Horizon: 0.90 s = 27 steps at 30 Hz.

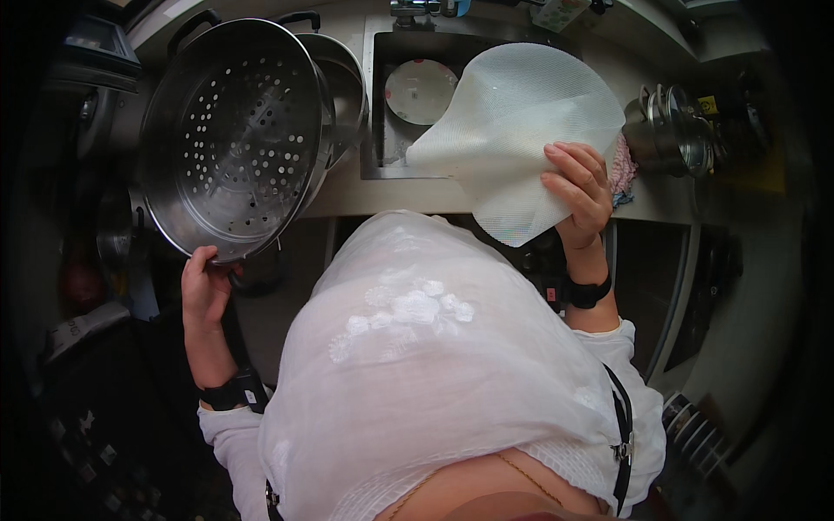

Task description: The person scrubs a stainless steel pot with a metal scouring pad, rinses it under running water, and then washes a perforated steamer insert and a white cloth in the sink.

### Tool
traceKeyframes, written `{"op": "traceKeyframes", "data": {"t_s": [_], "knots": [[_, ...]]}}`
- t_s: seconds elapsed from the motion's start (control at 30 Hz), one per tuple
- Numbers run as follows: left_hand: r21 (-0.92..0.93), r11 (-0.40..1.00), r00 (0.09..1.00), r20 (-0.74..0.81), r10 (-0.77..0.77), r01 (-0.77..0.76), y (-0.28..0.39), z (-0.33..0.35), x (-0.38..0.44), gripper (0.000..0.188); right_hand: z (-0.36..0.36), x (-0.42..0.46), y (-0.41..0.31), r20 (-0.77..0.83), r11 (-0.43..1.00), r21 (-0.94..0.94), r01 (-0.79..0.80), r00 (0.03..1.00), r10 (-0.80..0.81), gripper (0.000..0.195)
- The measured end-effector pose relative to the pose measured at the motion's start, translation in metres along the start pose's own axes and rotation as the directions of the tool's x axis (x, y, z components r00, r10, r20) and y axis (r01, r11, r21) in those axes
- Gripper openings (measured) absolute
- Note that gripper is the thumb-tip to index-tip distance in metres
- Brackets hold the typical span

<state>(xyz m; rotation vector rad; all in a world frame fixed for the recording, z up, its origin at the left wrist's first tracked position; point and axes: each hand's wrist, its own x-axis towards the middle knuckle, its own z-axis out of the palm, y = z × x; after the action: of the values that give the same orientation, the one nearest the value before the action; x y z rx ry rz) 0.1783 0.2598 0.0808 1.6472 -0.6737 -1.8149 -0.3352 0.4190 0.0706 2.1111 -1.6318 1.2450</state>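
Observation:
My left hand (pixel 207 286) grips the near rim of a metal steamer tier (pixel 241 189), tilted so that its perforated base faces me. Behind its right side shows a second metal pot (pixel 345 91), partly hidden. In my right hand (pixel 580 185) is a round, translucent white mesh steamer liner (pixel 521 111), pinched near its right edge and bent into soft folds. The liner hangs over the right part of the sink (pixel 381 156) and covers some of it. A white plate with red marks (pixel 421 91) lies in the basin.
A faucet (pixel 417 8) stands at the sink's far edge. Right of the liner are a pink cloth (pixel 623 166) and stacked pots with a glass lid (pixel 677 130). The counter's front edge (pixel 404 206) runs before my body. A bag (pixel 88 329) sits low at left.

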Motion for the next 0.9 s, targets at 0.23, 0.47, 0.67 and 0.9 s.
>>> {"op": "traceKeyframes", "data": {"t_s": [0.23, 0.47, 0.67, 0.9], "knots": [[-0.031, 0.999, 0.999, -0.048, 0.022, -0.023, 0.0, 0.006, 0.0, 0.015, 0.011, -0.022, -0.002, -0.144, 0.968, 0.145, -0.203, 0.964, 0.223, 0.02], [-0.062, 0.997, 0.999, 0.003, 0.036, -0.036, -0.005, 0.009, 0.014, 0.024, 0.012, -0.029, 0.01, -0.236, 0.951, 0.162, -0.262, 0.926, 0.296, 0.024], [-0.099, 0.994, 0.999, 0.017, 0.047, -0.045, -0.004, 0.023, 0.021, 0.033, 0.012, -0.031, 0.031, -0.192, 0.949, 0.14, -0.281, 0.933, 0.304, 0.026], [-0.064, 0.995, 0.993, -0.094, 0.066, -0.072, -0.015, 0.01, 0.05, 0.036, 0.015, -0.034, 0.033, -0.035, 0.929, 0.019, -0.369, 0.929, 0.369, 0.028]]}}
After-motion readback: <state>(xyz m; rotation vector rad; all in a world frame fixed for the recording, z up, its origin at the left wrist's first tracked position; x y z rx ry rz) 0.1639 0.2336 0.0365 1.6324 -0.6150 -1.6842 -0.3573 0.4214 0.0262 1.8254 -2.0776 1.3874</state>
